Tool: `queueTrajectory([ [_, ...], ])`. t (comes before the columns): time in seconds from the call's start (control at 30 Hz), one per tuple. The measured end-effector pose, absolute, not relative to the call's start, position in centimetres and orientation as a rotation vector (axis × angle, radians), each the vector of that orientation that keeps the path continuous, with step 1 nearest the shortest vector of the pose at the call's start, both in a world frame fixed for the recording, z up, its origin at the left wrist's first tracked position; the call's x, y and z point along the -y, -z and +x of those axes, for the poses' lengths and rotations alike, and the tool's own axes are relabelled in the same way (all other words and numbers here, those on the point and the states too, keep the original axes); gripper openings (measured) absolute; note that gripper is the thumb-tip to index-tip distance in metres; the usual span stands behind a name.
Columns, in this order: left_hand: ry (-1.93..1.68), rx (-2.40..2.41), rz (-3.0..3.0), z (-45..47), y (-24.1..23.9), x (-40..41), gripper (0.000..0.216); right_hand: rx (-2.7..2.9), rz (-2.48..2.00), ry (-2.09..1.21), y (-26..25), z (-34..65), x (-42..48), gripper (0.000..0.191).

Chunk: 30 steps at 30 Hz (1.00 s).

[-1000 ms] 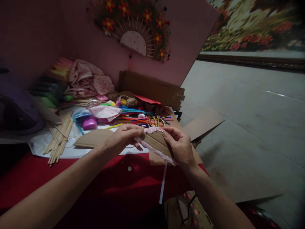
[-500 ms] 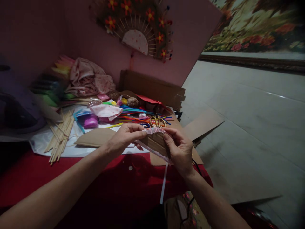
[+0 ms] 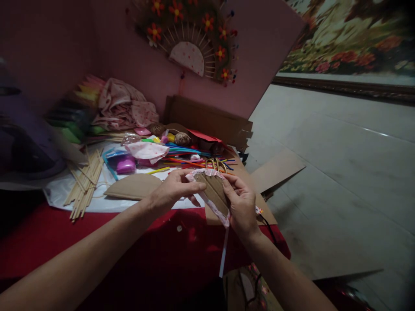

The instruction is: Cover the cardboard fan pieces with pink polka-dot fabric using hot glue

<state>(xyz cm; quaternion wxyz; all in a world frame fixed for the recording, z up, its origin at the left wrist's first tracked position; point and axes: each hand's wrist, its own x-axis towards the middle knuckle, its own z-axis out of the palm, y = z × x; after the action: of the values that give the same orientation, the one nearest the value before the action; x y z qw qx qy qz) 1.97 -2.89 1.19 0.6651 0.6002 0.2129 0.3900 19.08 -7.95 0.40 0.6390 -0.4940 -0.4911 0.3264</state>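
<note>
Both my hands hold a half-round piece of brown cardboard (image 3: 213,192) edged with pink dotted fabric, above the red tablecloth (image 3: 136,246). My left hand (image 3: 173,190) pinches its upper left edge, thumb pressing the fabric rim. My right hand (image 3: 242,205) grips its right side with fingers curled round it. A white strip (image 3: 224,250) hangs down from the piece. A second bare cardboard half-round (image 3: 134,186) lies flat on the table left of my hands.
Wooden sticks (image 3: 84,181), a purple object (image 3: 125,164), coloured pipe cleaners (image 3: 188,155), gold scissors (image 3: 216,164) and pink cloth (image 3: 125,108) crowd the back of the table. A finished fan decoration (image 3: 191,43) hangs on the pink board. Tiled floor (image 3: 340,164) lies right.
The cardboard piece has been turned more upright, its curved fabric edge now toward the top left. My left thumb has slid along the rim and both hands have shifted slightly.
</note>
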Motion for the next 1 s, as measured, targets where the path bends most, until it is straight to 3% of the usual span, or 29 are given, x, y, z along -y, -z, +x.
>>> queueTrajectory([
  [0.33, -0.961, -0.556, 1.203, 2.2, -1.3, 2.9, 0.027, 0.942, -1.061, -1.012, -0.7, 17.7, 8.7, 0.025],
  [0.7, -1.064, -0.509, 1.089, 2.1, -1.5, 2.3, 0.037, 0.992, -1.087, -0.890, -0.2, 17.5, 8.9, 0.022],
  [1.0, -1.101, -0.514, 1.109, 1.9, -0.9, 1.5, 0.019, 0.985, -1.061, -0.937, -0.4, 17.1, 8.7, 0.022],
])
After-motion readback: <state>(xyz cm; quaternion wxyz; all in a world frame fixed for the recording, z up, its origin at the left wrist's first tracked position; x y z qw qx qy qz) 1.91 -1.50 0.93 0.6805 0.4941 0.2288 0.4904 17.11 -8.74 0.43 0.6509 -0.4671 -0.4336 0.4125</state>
